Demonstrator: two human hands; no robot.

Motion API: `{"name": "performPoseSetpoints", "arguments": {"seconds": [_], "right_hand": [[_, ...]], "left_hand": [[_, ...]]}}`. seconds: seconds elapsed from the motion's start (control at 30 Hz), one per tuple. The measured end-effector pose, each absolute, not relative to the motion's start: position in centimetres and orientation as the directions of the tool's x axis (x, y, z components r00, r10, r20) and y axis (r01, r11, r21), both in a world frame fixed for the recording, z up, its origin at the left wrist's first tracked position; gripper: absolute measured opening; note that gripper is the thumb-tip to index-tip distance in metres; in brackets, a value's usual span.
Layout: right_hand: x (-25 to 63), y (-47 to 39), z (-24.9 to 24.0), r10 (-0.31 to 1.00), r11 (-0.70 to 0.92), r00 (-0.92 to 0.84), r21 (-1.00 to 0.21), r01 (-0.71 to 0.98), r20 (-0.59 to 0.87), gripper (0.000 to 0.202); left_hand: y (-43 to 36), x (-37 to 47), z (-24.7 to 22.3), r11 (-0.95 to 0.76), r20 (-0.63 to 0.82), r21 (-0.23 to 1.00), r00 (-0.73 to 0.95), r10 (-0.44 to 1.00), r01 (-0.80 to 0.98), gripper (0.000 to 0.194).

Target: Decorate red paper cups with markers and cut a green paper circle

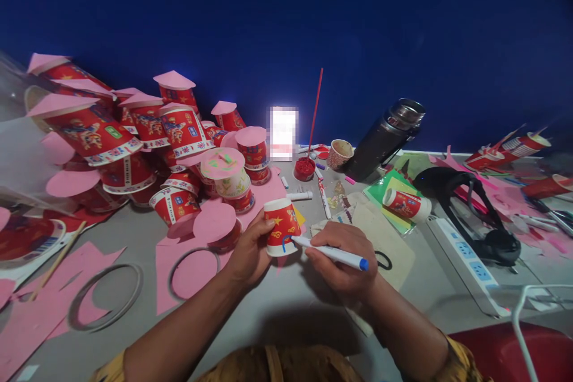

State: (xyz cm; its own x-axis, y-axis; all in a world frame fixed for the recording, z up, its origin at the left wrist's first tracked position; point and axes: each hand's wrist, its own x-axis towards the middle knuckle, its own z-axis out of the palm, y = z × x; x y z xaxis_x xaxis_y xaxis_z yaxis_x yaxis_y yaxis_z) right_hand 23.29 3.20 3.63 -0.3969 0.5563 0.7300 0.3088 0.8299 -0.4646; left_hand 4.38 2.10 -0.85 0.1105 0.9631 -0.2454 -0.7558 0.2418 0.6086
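A dark-patched, mustard-yellow top (313, 365) has matching sleeves (461, 361) and a paler vertical strip (273, 365).

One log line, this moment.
left hand: holds red cup | right hand: holds marker, tip at cup's blue mark | nearby: pink-topped cups piled left

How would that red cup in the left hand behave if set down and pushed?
The cup is probably light, since it looks like paper. Set down as held, it might slide before tipping, because its lower end looks wider. Knocked over, its round sides would likely let it roll.

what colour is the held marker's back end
The marker has a blue back end, shown in the head view.
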Motion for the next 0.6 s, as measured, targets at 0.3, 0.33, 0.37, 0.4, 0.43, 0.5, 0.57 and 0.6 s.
{"name": "performPoseSetpoints", "arguments": {"seconds": [0.3,0.33,0.37,0.4,0.43,0.5,0.57,0.6], "right_hand": [[23.3,3.2,3.45,0.554,0.83,-0.389,-0.457,0.319,0.736,0.008],[23.32,3.18,3.48,0.555,0.83,-0.388,-0.458,0.318,0.736,0.008],[23.32,3.16,3.49,0.554,0.831,-0.392,-0.459,0.314,0.734,0.007],[23.32,3.15,3.48,0.553,0.832,-0.397,-0.459,0.311,0.733,0.007],[23.31,3.14,3.43,0.552,0.833,-0.401,-0.458,0.311,0.731,0.007],[23.27,3.13,3.32,0.55,0.833,-0.401,-0.452,0.318,0.732,0.007],[23.26,3.14,3.29,0.553,0.831,-0.392,-0.451,0.326,0.735,0.007],[23.26,3.14,3.33,0.556,0.828,-0.386,-0.454,0.328,0.736,0.007]], "left_hand": [[2.04,4.48,-0.98,0.24,-0.24,0.608,0.112,0.964,-0.757,0.052],[2.04,4.47,-0.97,0.24,-0.238,0.609,0.114,0.965,-0.756,0.05],[2.04,4.48,-0.95,0.243,-0.238,0.611,0.118,0.964,-0.754,0.049],[2.03,4.49,-0.92,0.247,-0.239,0.613,0.122,0.963,-0.75,0.048],[2.03,4.5,-0.89,0.251,-0.241,0.616,0.124,0.963,-0.746,0.047],[2.02,4.52,-0.85,0.256,-0.244,0.619,0.128,0.961,-0.742,0.047],[2.03,4.52,-0.83,0.256,-0.24,0.617,0.131,0.962,-0.744,0.049],[2.04,4.51,-0.81,0.253,-0.236,0.616,0.131,0.963,-0.746,0.05]]}}
